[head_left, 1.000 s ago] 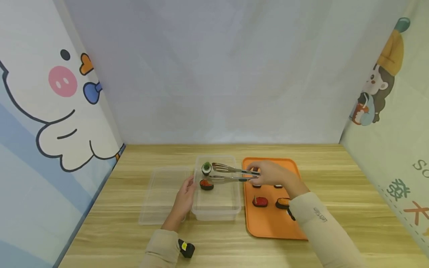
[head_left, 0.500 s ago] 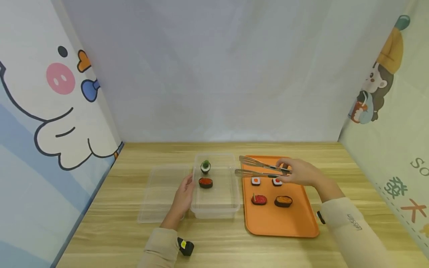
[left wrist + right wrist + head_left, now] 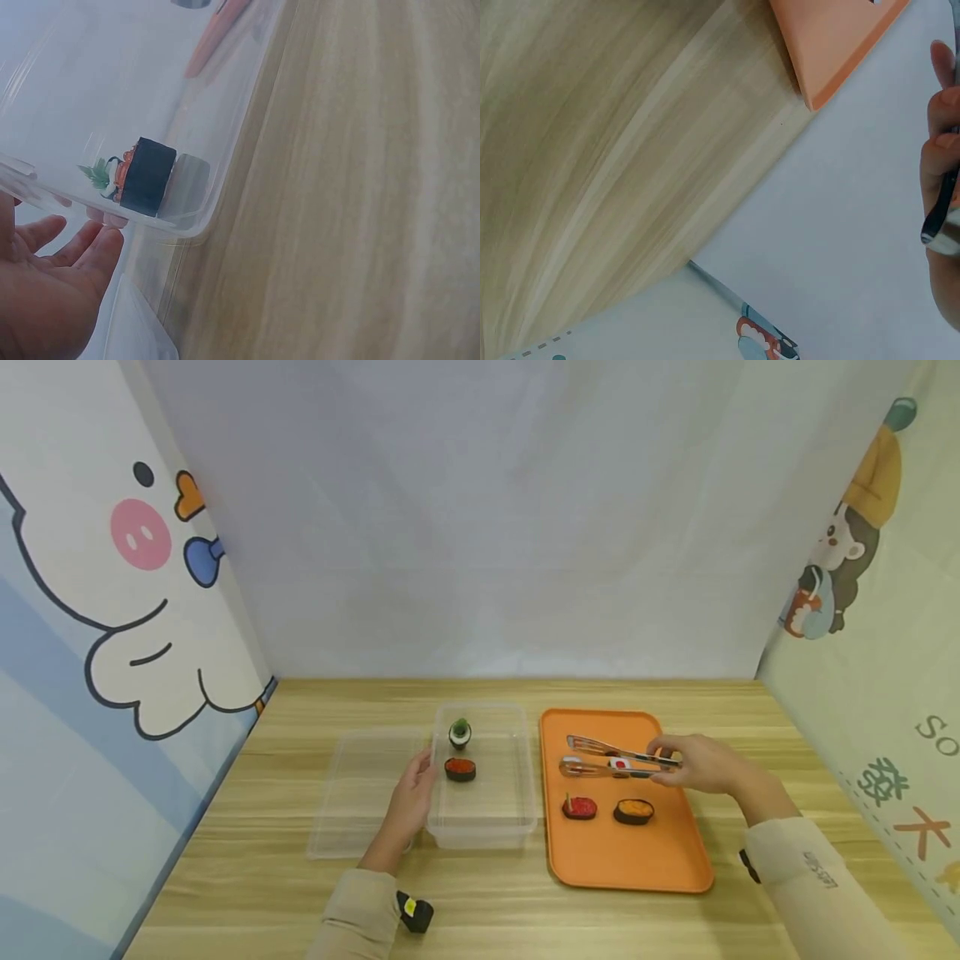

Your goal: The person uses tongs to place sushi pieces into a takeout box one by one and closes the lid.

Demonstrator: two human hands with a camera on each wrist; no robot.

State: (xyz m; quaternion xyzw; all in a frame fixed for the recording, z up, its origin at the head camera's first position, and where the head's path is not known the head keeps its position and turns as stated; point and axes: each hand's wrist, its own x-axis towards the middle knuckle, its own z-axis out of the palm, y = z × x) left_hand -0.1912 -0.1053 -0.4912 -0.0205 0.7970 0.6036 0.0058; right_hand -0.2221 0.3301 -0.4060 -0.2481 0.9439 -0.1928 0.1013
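Right hand point(image 3: 701, 763) gripping tongs point(image 3: 585, 768) over the orange tray point(image 3: 622, 864) near the counter point(image 3: 750, 714)'s back edge, left hand point(image 3: 412, 795) loose-fingered against the clear box point(image 3: 483, 838).

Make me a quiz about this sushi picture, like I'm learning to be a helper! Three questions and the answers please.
1. How many sushi pieces are in the clear box?

2. What does the right hand hold?
A) A spoon
B) Tongs
C) Chopsticks

3. True or false: the clear lid is on top of the box.

Key:
1. Two: one with a green top, one with a red top.
2. B.
3. False; the clear lid lies on the table, left of the box.
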